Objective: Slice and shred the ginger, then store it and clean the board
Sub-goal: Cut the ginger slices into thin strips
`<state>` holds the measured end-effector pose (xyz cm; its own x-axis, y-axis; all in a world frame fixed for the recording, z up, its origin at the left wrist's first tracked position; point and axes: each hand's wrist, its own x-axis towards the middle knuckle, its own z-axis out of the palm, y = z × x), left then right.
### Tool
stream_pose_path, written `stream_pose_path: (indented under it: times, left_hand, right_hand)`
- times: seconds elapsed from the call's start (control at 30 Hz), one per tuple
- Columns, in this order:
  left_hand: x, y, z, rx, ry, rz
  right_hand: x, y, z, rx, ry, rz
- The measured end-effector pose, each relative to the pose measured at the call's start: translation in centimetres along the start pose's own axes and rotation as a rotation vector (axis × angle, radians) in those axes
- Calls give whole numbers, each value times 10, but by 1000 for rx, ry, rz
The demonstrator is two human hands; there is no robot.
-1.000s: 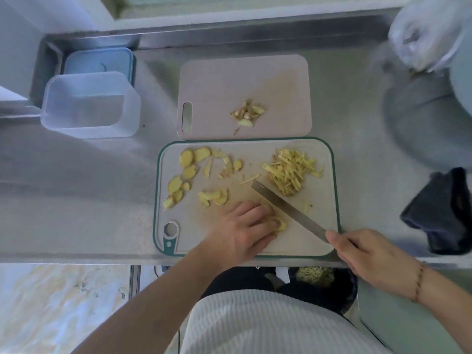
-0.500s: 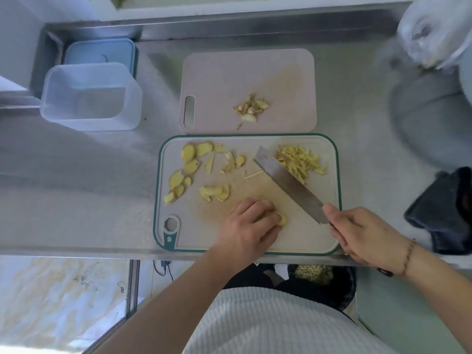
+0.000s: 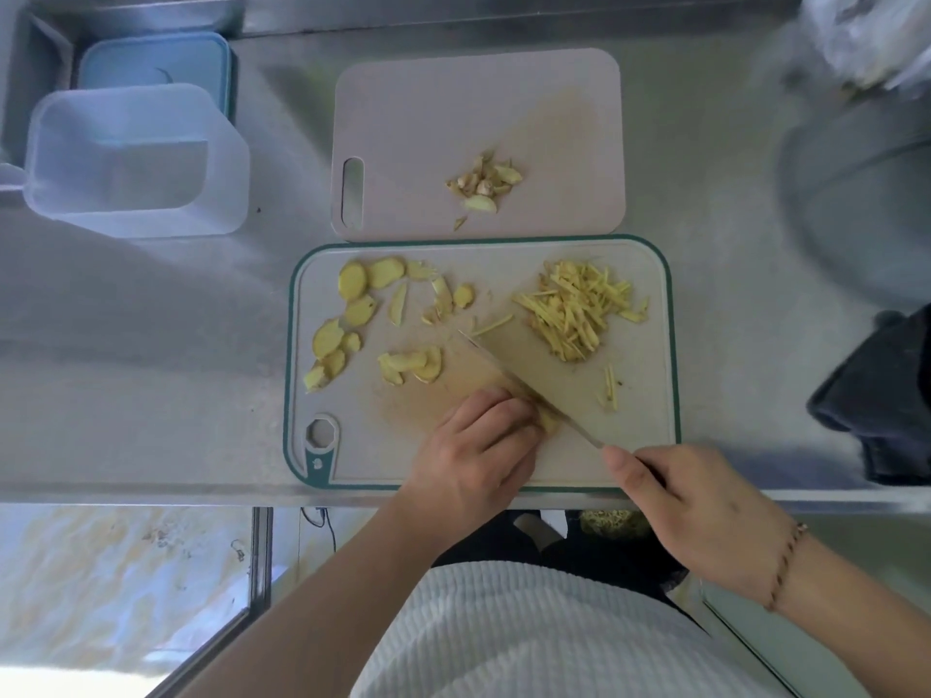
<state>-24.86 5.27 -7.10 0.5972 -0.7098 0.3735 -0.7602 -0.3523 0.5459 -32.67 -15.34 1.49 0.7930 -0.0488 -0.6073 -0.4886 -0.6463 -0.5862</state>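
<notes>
A green-rimmed cutting board lies near the counter's front edge. Yellow ginger slices lie scattered on its left half and a heap of ginger shreds at its upper right. My left hand presses curled fingers on a small stack of ginger slices at the board's lower middle. My right hand grips the handle of a cleaver. Its blade stands edge-down right beside my left fingertips, on the stack.
A pink board with ginger peel scraps lies behind. A clear plastic box and its blue lid sit at far left. A dark cloth lies right, with a round basin and a plastic bag behind it.
The cleaver swung up towards the shreds, then came back down beside my left fingers. My left hand stayed on the ginger stack.
</notes>
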Motion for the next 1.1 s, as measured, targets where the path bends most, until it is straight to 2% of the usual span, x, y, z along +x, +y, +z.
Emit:
stream_pose_path:
  times: [0.37, 0.87, 1.1]
  left_hand:
    - [0, 0, 2, 33, 55, -51]
    - [3, 1, 2, 35, 50, -52]
    - [2, -2, 4, 8, 40, -62]
  right_hand:
    - [-7, -1, 6, -24, 25, 8]
    - [-7, -2, 10, -107, 18, 27]
    - [24, -19, 7, -125, 12, 3]
